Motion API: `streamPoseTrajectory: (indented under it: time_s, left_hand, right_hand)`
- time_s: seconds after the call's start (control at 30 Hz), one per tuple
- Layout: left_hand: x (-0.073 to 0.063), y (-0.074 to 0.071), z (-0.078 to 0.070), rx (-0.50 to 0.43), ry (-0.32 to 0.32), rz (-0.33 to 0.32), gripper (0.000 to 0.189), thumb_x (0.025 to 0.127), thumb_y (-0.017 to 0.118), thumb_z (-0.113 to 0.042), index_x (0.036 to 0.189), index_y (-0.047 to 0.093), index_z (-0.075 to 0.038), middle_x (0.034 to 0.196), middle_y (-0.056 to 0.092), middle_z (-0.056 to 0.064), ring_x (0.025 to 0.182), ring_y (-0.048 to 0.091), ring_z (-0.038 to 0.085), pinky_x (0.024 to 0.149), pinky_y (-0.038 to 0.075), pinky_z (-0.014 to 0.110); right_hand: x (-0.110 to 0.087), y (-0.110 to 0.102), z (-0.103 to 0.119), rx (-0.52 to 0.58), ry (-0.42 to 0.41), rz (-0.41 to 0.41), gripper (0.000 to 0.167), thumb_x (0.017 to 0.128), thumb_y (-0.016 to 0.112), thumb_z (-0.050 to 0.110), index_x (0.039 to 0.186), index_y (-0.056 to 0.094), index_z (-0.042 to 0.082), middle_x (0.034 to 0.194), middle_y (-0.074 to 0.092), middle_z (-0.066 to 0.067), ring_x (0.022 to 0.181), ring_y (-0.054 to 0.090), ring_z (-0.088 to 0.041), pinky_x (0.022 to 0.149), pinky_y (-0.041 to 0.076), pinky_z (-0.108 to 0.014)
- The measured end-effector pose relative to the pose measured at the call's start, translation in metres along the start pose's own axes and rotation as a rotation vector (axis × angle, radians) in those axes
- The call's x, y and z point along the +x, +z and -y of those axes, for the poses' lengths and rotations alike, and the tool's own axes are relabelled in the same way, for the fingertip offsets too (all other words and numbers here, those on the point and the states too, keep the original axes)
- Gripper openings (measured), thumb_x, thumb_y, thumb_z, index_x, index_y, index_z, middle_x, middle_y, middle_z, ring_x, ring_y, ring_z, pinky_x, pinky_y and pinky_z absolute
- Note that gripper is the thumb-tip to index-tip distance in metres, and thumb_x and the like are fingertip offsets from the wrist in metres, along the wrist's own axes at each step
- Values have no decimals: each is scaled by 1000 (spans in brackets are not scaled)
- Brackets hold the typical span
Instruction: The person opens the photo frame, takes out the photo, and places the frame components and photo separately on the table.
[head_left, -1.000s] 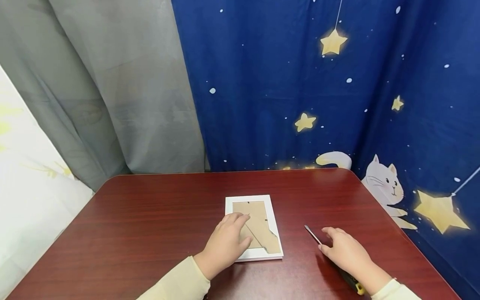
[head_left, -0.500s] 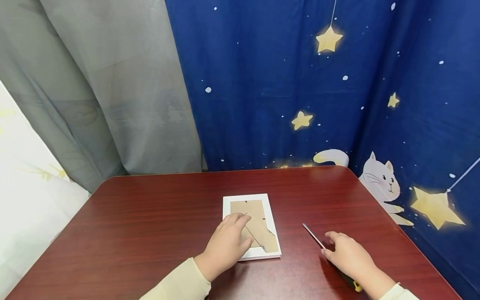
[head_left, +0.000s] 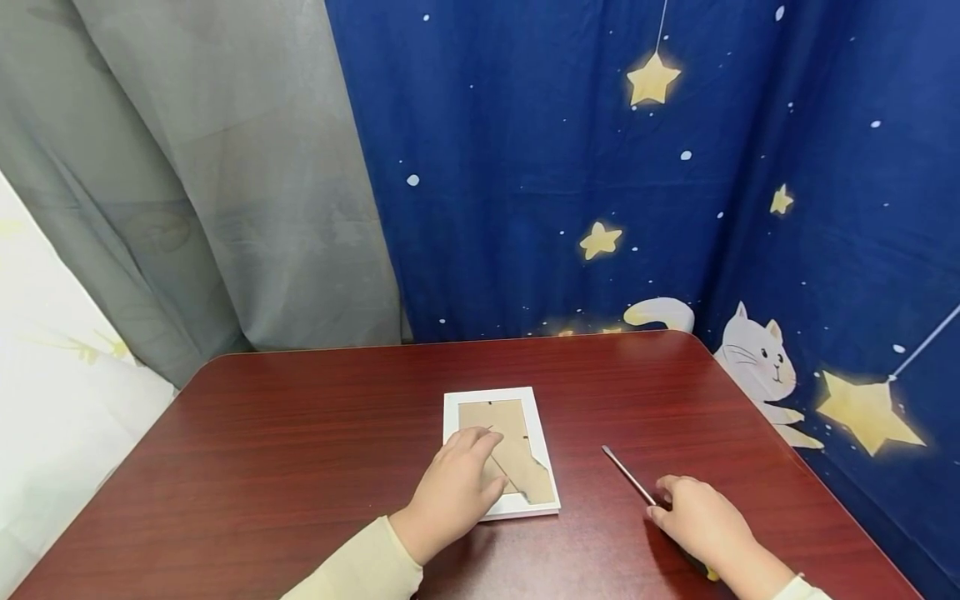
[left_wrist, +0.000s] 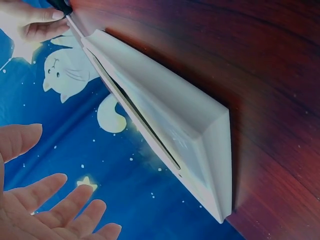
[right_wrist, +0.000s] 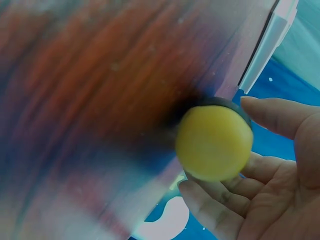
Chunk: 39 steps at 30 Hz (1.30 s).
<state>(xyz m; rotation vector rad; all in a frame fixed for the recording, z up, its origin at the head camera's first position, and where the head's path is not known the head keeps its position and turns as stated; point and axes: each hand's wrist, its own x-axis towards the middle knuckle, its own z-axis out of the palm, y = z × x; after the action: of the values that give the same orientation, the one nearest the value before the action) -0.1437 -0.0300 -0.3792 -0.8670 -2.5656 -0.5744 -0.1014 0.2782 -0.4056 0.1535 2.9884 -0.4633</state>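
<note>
A white photo frame (head_left: pixel 546 467) lies back up on the table, its brown backing board (head_left: pixel 510 425) showing. My left hand (head_left: pixel 453 483) hovers over its left side, partly hiding the board. In the left wrist view, the fingers (left_wrist: pixel 82 205) are spread and apart from the frame. To the right lies a screwdriver (head_left: pixel 626 473) with a bare metal shaft pointing toward the back. My right hand (head_left: pixel 701 521) holds it where the shaft meets the dark handle, thumb and fingers on either side. The right wrist view shows the yellow handle end (right_wrist: pixel 215 142) large and close.
The dark red table (head_left: pixel 300 433) has rounded far corners. Behind it hang a grey curtain (head_left: pixel 262 167) and a blue curtain (head_left: pixel 525 167) with stars and a cat. White fabric (head_left: pixel 67 417) hangs at the left.
My right hand has slid back along the screwdriver, from the shaft toward the handle. The left hand stays over the photo frame. The head view has shifted slightly.
</note>
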Motion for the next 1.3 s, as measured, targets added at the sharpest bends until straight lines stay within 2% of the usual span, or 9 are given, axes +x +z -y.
streamPoseTrajectory:
  time_s: [0.23,0.43,0.8,1.3]
  left_hand:
    - [0,-3,-1,0,-10,11,46,76,78,-16,117,62,-2,115,61,13,111,56,28,92,46,44]
    - [-1,-4,-1,5,-3,7,46,76,77,-15,117,62,-1,115,61,12,110,56,27,93,45,43]
    - [-1,-6,-1,9,0,4,46,76,77,-16,117,62,-1,113,62,12,109,57,27,92,46,42]
    - [-2,-7,1,5,-7,6,46,77,77,-16,118,62,0,112,61,13,108,57,28,90,48,42]
  right_hand:
    - [-5,2,-1,-7,-13,-21,23,81,75,24,93,67,6,82,65,-5,74,61,-21,68,49,-50]
    - [-8,1,1,-19,-11,-12,17,80,75,24,81,64,11,70,58,0,64,53,-17,63,46,-45]
    - [-11,1,-1,-26,16,17,27,82,74,24,66,54,14,59,48,1,55,45,-15,53,38,-33]
    - [-7,2,-3,-55,-6,23,30,81,72,20,63,49,12,56,45,0,53,43,-15,53,37,-32]
